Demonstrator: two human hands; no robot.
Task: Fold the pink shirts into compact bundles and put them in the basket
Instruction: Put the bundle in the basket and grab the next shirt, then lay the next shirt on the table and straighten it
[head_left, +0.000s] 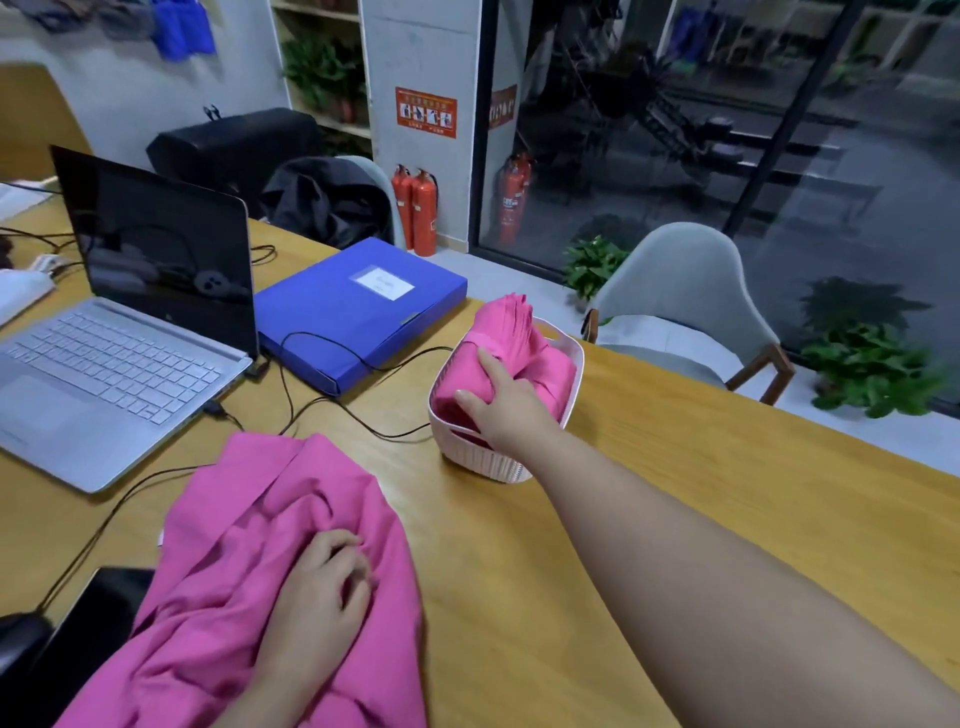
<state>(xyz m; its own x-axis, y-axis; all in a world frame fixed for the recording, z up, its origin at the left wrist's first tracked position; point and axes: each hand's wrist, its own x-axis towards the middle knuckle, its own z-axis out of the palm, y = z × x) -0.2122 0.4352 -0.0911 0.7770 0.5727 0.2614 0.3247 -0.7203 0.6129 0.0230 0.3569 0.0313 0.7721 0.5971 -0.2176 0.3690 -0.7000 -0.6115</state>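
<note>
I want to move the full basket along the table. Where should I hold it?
Probably the long side rims of the basket, one hand on each, coming from above. A folded pink shirt sticks up over the far end, and the right hand already rests on it.

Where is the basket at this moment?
The basket sits on the wooden table, right of the blue folder, with the right hand on the folded shirt inside.

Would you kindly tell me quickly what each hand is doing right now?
Left hand: fingers curled, gripping the loose pink shirt.
Right hand: grips the folded pink bundle in the basket.
</note>
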